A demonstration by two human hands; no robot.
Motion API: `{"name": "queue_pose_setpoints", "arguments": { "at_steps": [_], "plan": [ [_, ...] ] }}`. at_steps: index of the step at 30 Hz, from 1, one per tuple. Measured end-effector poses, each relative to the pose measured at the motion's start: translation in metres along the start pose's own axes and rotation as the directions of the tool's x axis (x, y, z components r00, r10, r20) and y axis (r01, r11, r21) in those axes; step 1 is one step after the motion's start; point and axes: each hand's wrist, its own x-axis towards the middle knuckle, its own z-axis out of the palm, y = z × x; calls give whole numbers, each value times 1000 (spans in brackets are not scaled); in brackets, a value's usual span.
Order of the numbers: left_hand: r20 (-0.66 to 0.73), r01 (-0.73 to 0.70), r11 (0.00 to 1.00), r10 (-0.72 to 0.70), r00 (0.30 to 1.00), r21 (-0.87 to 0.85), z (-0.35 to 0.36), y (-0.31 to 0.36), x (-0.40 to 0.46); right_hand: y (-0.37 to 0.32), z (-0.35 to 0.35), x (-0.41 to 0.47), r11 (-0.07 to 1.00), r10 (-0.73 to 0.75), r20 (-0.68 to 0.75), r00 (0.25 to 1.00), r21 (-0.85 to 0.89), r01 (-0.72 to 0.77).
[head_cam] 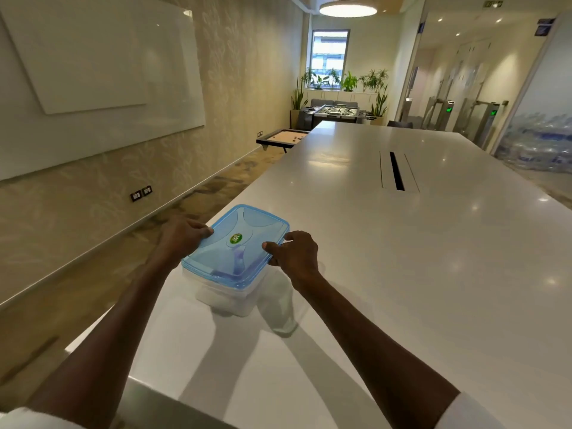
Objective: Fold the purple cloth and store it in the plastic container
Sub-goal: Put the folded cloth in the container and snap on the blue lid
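- Both hands clasp the lid: left hand (185,233), right hand (294,252) on opposite rims of the lid (235,246).
- Purple shows faintly through; cloth seems stored in the container (223,300).
- Closing step, I judge; next, press the rims down evenly.

both my arms reach forward, bare from the forearm down, with white sleeves at the bottom edge of view. my left hand (185,232) is palm down, knuckles up, thumb pointing inward toward the right. my right hand (295,252) sits a little nearer to me, also palm down, thumb stretched toward the left and fingers (286,238) curled downward. the two hands face each other, well apart, wrists nearly straight, each pressed against something held between them.
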Motion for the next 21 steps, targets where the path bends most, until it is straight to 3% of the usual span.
{"name": "queue_pose_setpoints", "arguments": {
  "at_steps": [5, 15, 21],
  "plan": [
    [-42, 44, 998, -45, 998, -33, 5, -12, 4, 6, 9, 2, 972, -70, -2, 998, -226, 68],
    [-108, 19, 999, -16, 994, 26, 13, -19, 3, 7, 10, 1, 931, -82, 3, 997, -356, 78],
    [-147, 63, 997, -69, 987, -47, 19, -27, 1, 10, 7, -5, 867, -136, 25, 990, -480, 131]
  ]
}}
